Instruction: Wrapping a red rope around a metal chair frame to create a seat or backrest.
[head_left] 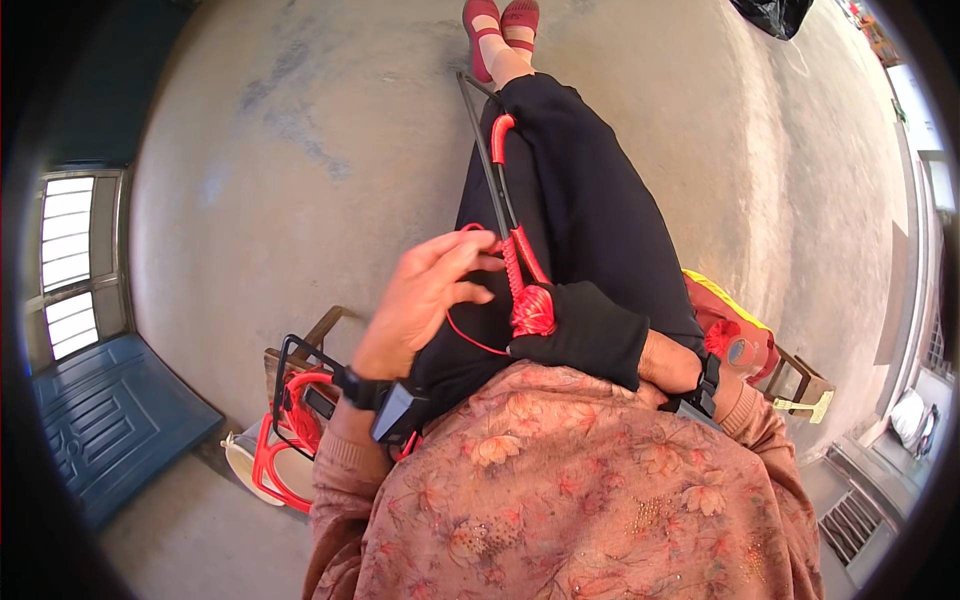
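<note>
A narrow frame of dark rods [483, 150] lies along my legs, its far end near my shins. Red cord is coiled tightly around part of one rod [513, 268], and red sleeves cover parts of the other. My right hand [590, 325], in a black fingerless glove, is closed around a ball of red cord [533, 311] at the frame's near end. Just left of the coils is my bare left hand [425, 290], its thumb and fingers apart. A loose loop of red cord [475, 343] runs from the ball and passes behind that hand.
Beside my left hip are a black frame [283, 375] and red-covered frame pieces [265, 470] by a pale container [245, 465]. Wooden seat ends [805, 385] show at my sides. A red bag with yellow edging [740, 340] lies right. A blue panelled door [125, 420] stands left.
</note>
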